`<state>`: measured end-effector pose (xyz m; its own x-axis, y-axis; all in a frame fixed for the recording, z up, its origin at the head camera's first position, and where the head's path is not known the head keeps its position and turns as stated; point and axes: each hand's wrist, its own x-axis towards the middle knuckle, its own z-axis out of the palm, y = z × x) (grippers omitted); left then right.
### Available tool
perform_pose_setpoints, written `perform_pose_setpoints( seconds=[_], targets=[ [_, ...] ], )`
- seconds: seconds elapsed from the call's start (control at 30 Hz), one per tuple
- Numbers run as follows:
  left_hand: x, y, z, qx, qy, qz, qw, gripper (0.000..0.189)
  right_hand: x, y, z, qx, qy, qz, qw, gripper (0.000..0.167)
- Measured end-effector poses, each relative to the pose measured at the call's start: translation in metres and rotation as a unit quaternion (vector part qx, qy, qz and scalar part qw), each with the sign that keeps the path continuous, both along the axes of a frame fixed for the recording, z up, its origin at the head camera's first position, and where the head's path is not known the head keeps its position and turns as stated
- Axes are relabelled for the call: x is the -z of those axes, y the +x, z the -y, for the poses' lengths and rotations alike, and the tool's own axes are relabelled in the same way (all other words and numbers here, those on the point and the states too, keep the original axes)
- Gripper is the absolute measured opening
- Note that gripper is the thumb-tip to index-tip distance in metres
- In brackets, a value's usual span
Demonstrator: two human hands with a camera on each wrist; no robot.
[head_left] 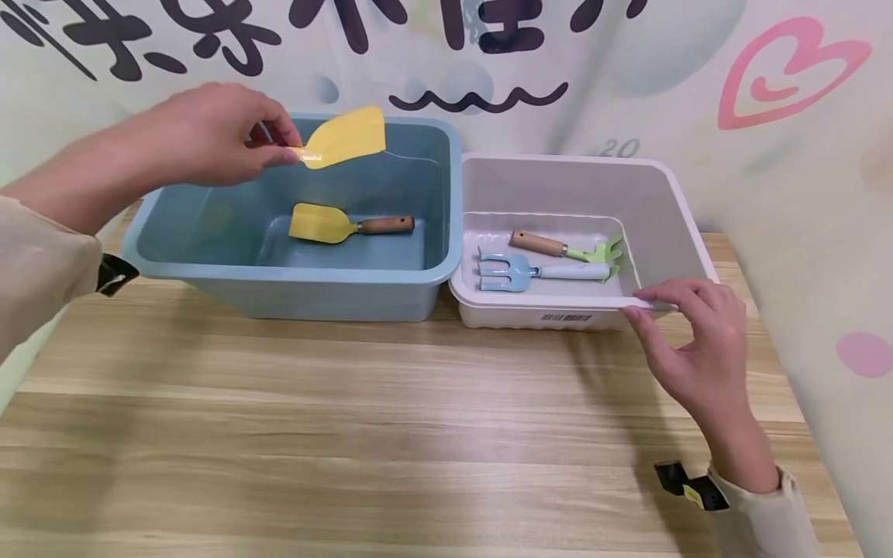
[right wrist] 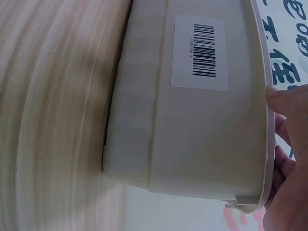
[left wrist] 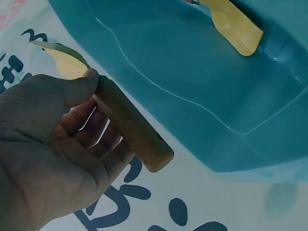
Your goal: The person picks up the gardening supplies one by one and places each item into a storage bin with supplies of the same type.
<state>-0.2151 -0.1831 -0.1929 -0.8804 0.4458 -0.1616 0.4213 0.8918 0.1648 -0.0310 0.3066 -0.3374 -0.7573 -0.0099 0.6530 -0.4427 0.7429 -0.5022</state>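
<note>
My left hand [head_left: 219, 136] pinches a small yellow garden shovel [head_left: 351, 138] near its neck, holding it over the blue bin [head_left: 293, 273]. In the left wrist view its wooden handle [left wrist: 134, 124] slants under the fingers. A second yellow shovel [head_left: 322, 223] with a wooden handle lies on the blue bin's floor. At the front right corner of the white bin [head_left: 663, 194], my right hand [head_left: 705, 333] pinches the rim between thumb and fingers. Inside the white bin lie a light blue hand fork [head_left: 515, 272] and a green rake [head_left: 601, 253] with a wooden handle.
Both bins stand side by side at the back of the wooden table [head_left: 349, 434]. Behind them hangs a pale printed cloth [head_left: 670, 77] with dark characters and a pink heart. A barcode label [right wrist: 201, 54] is on the white bin's front wall.
</note>
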Motion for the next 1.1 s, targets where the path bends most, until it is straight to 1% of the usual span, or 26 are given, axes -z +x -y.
perform_pose_setpoints(
  seconds=[0.1, 0.3, 0.4, 0.47, 0.6, 0.67, 0.87, 1.0, 1.1],
  targets=[
    [0.004, -0.003, 0.001, -0.007, 0.004, 0.013, 0.9999, 0.029, 0.000, -0.001, -0.001, 0.000, 0.002, -0.002, 1.0000, 0.029],
    [0.012, -0.007, 0.004, -0.011, 0.008, 0.025, 0.9996, 0.030, 0.000, -0.002, 0.001, -0.004, 0.001, -0.005, 1.0000, 0.029],
    [0.015, -0.007, 0.004, -0.017, 0.013, 0.020, 0.9996, 0.032, 0.000, -0.001, 0.001, -0.004, 0.001, -0.003, 1.0000, 0.027],
    [0.016, -0.007, 0.003, -0.024, 0.011, 0.003, 0.9996, 0.037, 0.000, -0.001, 0.001, -0.003, 0.000, -0.003, 1.0000, 0.026],
    [0.013, -0.005, 0.003, -0.037, 0.003, -0.036, 0.9987, 0.048, 0.000, 0.000, 0.000, 0.000, 0.000, -0.002, 1.0000, 0.027],
    [0.011, -0.003, 0.003, -0.040, 0.003, -0.045, 0.9982, 0.049, 0.000, 0.000, 0.000, 0.001, 0.001, -0.001, 1.0000, 0.027],
    [0.005, 0.000, 0.009, -0.043, 0.006, -0.046, 0.9980, 0.052, 0.000, 0.001, 0.000, 0.000, 0.001, -0.003, 1.0000, 0.029],
    [0.004, 0.002, 0.014, -0.042, 0.008, -0.048, 0.9979, 0.052, 0.000, 0.001, 0.000, -0.004, 0.002, -0.004, 1.0000, 0.029],
    [0.004, 0.005, 0.016, -0.041, 0.008, -0.052, 0.9978, 0.052, -0.001, 0.001, 0.000, -0.002, 0.004, -0.002, 1.0000, 0.026]
  ],
)
